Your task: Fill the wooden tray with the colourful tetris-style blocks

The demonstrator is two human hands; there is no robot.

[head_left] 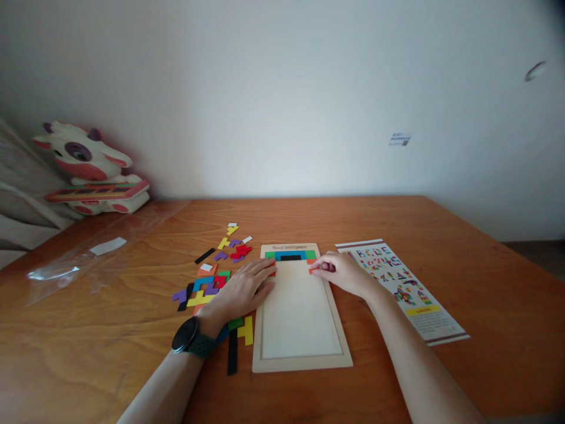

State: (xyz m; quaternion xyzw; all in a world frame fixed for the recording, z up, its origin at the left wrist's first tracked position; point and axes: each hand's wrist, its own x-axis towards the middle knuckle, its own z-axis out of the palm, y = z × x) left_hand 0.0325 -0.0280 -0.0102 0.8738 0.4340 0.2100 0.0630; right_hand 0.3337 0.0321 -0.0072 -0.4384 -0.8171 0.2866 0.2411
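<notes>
- While lying flat at centre frame, the left hand (242,291) rests fingers spread, gripping nothing, on the left rim of the wooden puzzle tray (301,353).
- Right hand (343,272) pinches an orange piece (313,270), touching the tray's upper right beneath a row of fitted pieces (291,255).
- Loose coloured pieces (212,277) lie left of the tray.
- Printed guide sheet (419,306) lies to its right.

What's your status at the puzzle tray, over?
Left hand flat on tray edge. Right hand fingers pinch orange piece at top row. Loose pieces left of tray; nothing blocking.
</notes>
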